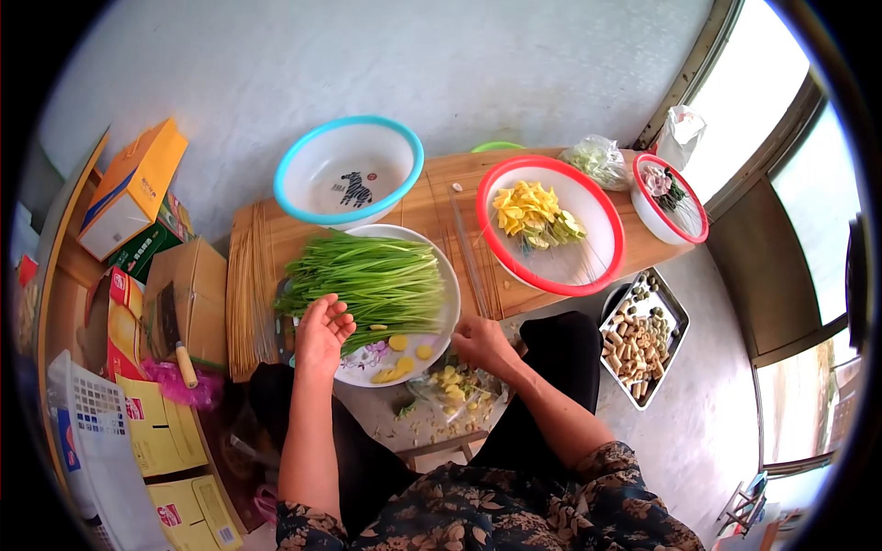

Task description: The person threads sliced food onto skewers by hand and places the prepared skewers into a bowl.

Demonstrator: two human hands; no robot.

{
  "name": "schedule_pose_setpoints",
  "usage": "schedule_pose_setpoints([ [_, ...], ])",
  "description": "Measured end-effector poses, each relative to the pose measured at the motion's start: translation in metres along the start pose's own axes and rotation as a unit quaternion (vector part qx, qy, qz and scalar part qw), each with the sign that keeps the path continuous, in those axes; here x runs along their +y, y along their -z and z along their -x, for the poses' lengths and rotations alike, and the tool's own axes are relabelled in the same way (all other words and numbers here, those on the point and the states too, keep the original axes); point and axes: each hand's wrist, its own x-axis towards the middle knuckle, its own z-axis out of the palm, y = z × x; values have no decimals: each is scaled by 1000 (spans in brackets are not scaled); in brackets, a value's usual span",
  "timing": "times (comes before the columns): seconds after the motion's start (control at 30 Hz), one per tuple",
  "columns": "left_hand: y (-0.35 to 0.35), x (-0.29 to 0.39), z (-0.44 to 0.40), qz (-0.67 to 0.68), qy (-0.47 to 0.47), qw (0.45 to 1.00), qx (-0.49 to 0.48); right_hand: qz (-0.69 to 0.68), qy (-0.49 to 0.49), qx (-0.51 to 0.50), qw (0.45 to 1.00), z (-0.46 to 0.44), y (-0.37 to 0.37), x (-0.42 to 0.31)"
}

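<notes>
My left hand (323,332) is raised over the near left side of a large white plate (448,296). Its fingers are loosely bent and apart, with nothing seen in them. A thick bunch of long green chives (367,280) covers most of the plate. Several round yellow slices (393,372) lie at the plate's near edge. Just right of the rim is my right hand (483,343), its fingers closed; whatever they may hold is hidden. Below, between the knees, yellow and green pieces (452,387) lie in a clear plastic bag.
Thin wooden skewers (248,298) lie along the wooden table's left end. Behind the plate stands a blue-rimmed basin (421,151); a red-rimmed basin (544,283) to the right holds skewered yellow slices. A metal tray (678,298) is lower right. A knife (170,317) stands by boxes at left.
</notes>
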Motion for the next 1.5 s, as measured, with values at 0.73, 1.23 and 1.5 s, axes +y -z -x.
schedule_pose_setpoints([
  [0.73, -50, -31, 19, -225, 78, 955, -178, -324, 22, -177, 929, 10, -38, -40],
  [1.23, -55, -85, 27, -170, 119, 948, -241, -168, 207, -103, 958, 14, -42, -42],
  [1.5, -58, -85, 25, -145, 124, 960, -206, -110, 244, -49, 962, 10, -48, -34],
])
